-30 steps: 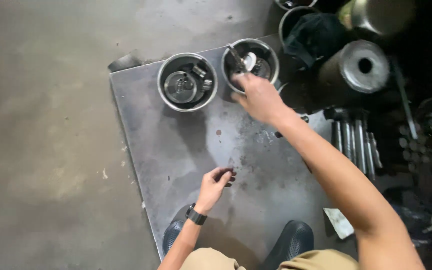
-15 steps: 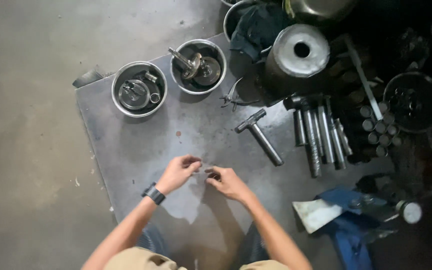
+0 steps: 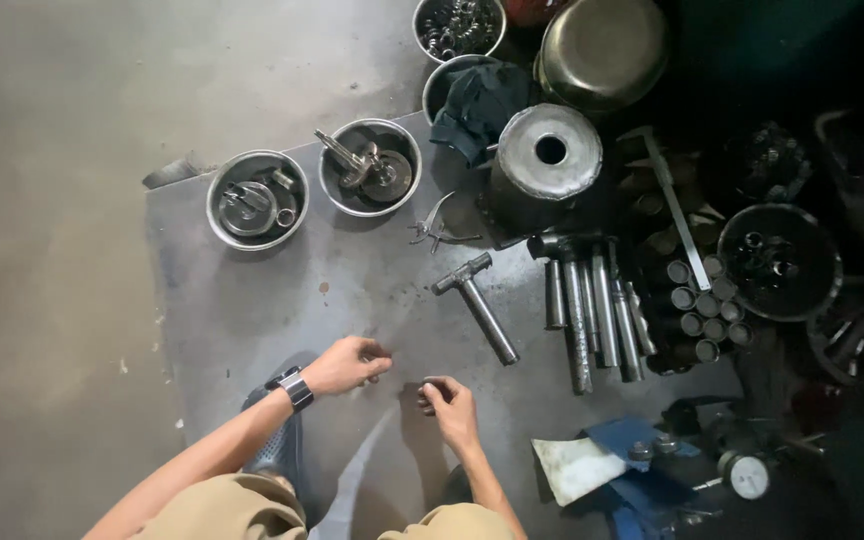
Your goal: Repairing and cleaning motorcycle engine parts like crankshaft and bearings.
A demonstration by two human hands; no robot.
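Khaki trouser legs [image 3: 242, 510] frame the bottom edge, and just above them both hands work low over a grey metal sheet [image 3: 252, 310] laid flat on a bare concrete floor [image 3: 52, 200]. The left hand [image 3: 344, 364], with a dark wristwatch [image 3: 293, 388] on its wrist, is curled into a loose fist with the fingertips drawn together; whether anything sits inside them cannot be told. The right hand [image 3: 450, 410], just beside it but apart, pinches a small dark part [image 3: 435, 383] at its fingertips, close above the sheet. Beyond the hands a steel T-shaped tool [image 3: 476, 305] lies diagonally on the sheet, with a row of steel bars [image 3: 592, 310] standing side by side to its right at the sheet's edge. A pair of pliers [image 3: 437, 228] lies further up. Near the sheet's far edge sit two round metal bowls [image 3: 257, 198] holding greasy machine parts. Behind them are a large metal cylinder [image 3: 549, 160] with a hole in its top, a dark cloth [image 3: 477, 105] draped over another bowl, and a big brass-coloured pot [image 3: 602, 50]. The right side falls into deep shadow, crowded with sockets and dark parts, and a blue rag [image 3: 642, 470] lies near the lower right.
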